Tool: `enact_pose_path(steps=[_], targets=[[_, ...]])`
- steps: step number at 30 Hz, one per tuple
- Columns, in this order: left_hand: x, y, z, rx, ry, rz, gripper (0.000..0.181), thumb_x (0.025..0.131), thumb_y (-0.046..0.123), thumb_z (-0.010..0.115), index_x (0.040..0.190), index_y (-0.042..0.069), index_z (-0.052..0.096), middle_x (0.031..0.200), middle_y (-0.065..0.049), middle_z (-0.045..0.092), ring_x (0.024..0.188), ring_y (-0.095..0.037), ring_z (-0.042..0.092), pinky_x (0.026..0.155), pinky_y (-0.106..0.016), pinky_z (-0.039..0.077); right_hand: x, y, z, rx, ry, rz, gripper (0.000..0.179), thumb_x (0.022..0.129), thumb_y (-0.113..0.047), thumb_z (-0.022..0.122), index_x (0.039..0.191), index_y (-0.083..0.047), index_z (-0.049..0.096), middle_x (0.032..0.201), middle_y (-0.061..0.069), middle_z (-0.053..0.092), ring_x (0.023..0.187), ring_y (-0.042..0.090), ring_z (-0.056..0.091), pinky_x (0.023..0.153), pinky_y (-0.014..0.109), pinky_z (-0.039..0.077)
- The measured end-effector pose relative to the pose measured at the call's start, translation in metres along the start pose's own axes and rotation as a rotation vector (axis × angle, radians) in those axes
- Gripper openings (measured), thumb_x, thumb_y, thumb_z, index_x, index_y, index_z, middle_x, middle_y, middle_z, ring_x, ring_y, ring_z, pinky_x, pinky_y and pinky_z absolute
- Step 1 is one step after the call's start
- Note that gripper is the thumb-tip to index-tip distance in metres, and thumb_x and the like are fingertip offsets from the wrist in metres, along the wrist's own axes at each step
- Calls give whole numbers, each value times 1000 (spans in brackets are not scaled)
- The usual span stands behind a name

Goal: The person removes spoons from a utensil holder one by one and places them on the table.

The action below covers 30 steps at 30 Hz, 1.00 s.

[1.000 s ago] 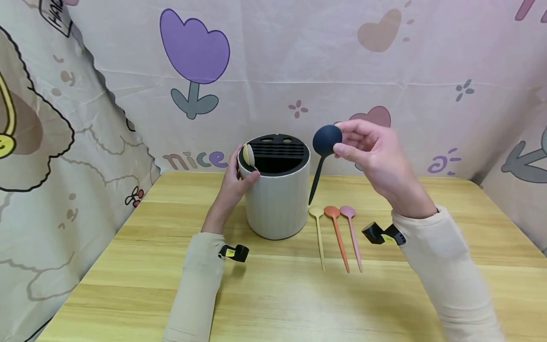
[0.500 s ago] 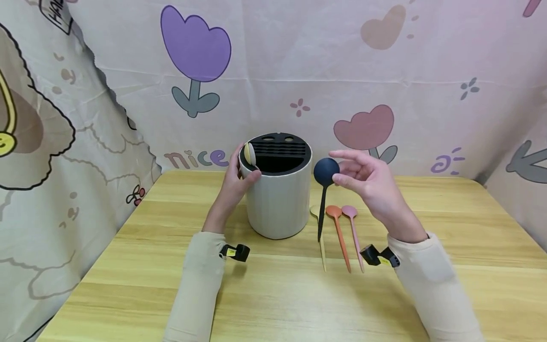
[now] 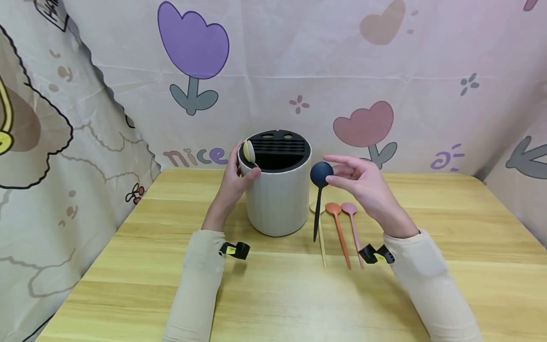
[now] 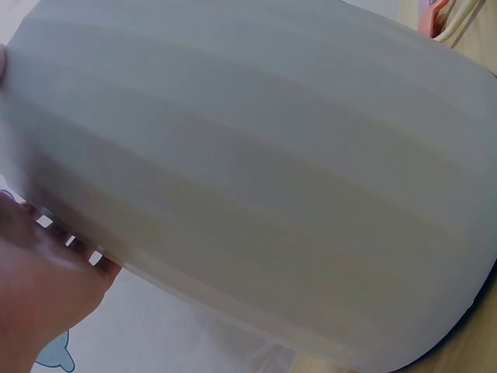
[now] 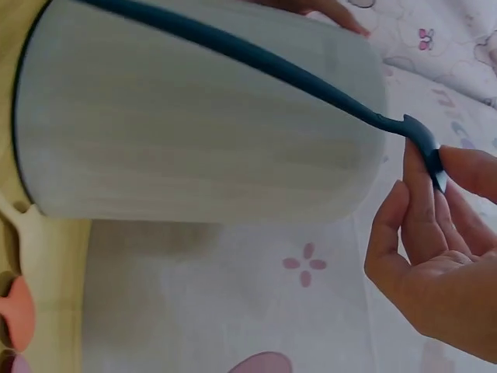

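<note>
My left hand (image 3: pixel 232 178) grips the upper left side of a ribbed, off-white utensil holder (image 3: pixel 278 204), thumb at its black slotted top. Just inside the rim, near that thumb, a yellow spoon head (image 3: pixel 246 151) and a white one (image 3: pixel 251 153) stick up. To the holder's right, my right hand (image 3: pixel 363 185) pinches a dark blue spoon (image 3: pixel 321 174) by its round head, handle hanging down. The right wrist view shows thumb and fingers on the head of that spoon (image 5: pixel 256 58), its handle crossing in front of the holder. Most of the left wrist view is holder wall (image 4: pixel 256 179).
Three spoons lie side by side on the wooden table (image 3: pixel 282 294), right of the holder: pale yellow (image 3: pixel 322 242), orange (image 3: pixel 339 232) and pink (image 3: pixel 351 213). The dark handle overlaps the yellow one in the head view. A printed cloth (image 3: pixel 273 57) hangs behind.
My right hand has come down beside the holder with the dark blue spoon, then shifted slightly left. The spoon's handle now hangs nearly straight down. My left hand stays on the holder.
</note>
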<state>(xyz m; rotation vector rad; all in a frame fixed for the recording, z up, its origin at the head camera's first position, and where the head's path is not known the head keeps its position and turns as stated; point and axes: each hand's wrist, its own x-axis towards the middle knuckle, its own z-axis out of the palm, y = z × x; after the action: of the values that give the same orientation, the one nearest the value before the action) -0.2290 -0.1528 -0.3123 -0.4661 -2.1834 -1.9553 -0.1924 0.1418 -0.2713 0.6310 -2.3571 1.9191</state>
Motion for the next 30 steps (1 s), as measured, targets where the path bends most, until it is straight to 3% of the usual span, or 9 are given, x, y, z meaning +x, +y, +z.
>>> enact_pose_path(steps=[7,12,19,26,30], targets=[[0,0,0,-4,4,3,131,58,81,69,155,14,12,153,-10,25,140,-26,24,114,-49,20,7,9,0,14,-26,78,43,88,-8,71,129,-2,60,99,5,68,94,16,65,89,27,47],[1,-1,0,-14,5,12,131,58,80,70,155,12,12,153,-11,26,139,-24,25,114,-47,20,13,17,-4,39,-50,131,53,82,2,73,133,1,56,99,1,69,93,15,65,85,26,50],[1,-3,-3,-14,18,5,133,56,80,71,155,12,12,153,-12,26,140,-25,25,114,-45,20,21,32,-14,13,-126,181,59,79,9,72,134,4,53,97,6,71,90,13,67,81,25,52],[1,-3,-2,-5,6,1,133,56,81,71,155,13,13,155,-11,23,142,-24,21,115,-45,19,19,46,-26,-75,-194,224,60,79,2,76,134,4,54,98,11,69,88,15,67,81,24,51],[0,-3,-1,0,2,4,131,58,80,70,155,14,13,155,-10,23,143,-22,20,115,-45,18,19,56,-37,-98,-213,248,59,80,-4,77,134,4,54,99,10,69,91,15,66,93,30,45]])
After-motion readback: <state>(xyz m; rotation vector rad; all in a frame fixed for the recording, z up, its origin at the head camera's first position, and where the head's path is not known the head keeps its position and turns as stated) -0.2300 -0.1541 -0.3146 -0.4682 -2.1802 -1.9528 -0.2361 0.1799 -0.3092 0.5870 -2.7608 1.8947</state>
